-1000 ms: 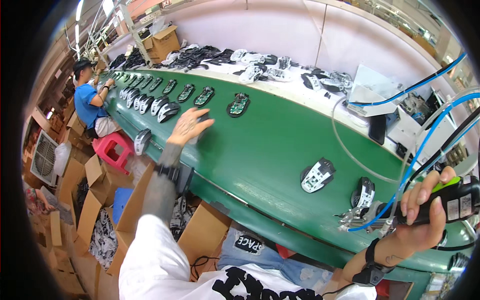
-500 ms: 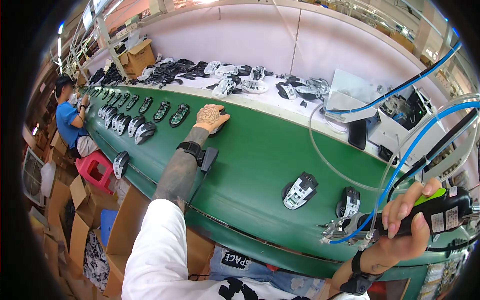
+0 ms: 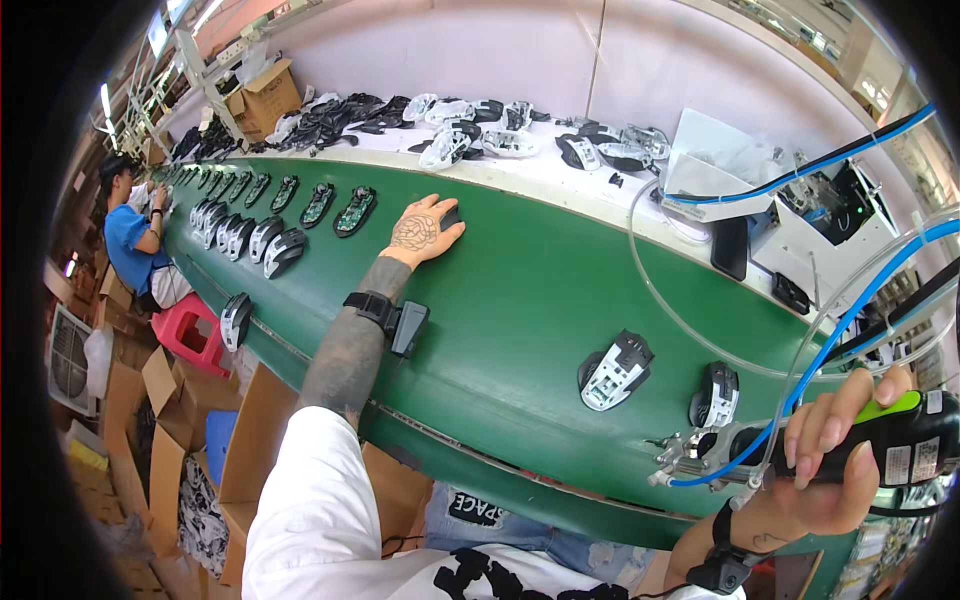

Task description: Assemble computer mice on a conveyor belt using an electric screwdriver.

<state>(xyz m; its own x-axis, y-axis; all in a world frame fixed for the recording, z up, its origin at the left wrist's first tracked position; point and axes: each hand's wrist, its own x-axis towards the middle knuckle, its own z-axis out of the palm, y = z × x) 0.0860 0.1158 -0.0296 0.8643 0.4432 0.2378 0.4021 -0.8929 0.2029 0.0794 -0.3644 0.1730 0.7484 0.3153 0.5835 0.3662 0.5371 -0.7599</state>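
My left hand (image 3: 422, 232) reaches far over the green belt, its fingers curled over a dark computer mouse part (image 3: 451, 216) that shows only in a sliver. My right hand (image 3: 832, 440) is wrapped around a black and green electric screwdriver (image 3: 900, 445), whose metal tip end (image 3: 685, 458) points left above the belt's near side. Between the hands lie an opened mouse shell with a white inside (image 3: 616, 371) and a second mouse shell (image 3: 714, 395), close to the screwdriver. Left of my left hand runs a row of mouse bases with green circuit boards (image 3: 354, 211).
Grey-black mouse shells (image 3: 284, 252) form another row at left; one mouse (image 3: 235, 321) sits near the belt edge. A white shelf (image 3: 545, 185) behind holds bagged parts and a screw-feeder-like machine (image 3: 820, 225). A blue hose (image 3: 850, 300) loops at right. A co-worker (image 3: 135, 235) sits far left.
The whole view has shifted slightly. My left hand stays over the dark mouse part, and my right hand still holds the screwdriver, now a little farther right in the picture.
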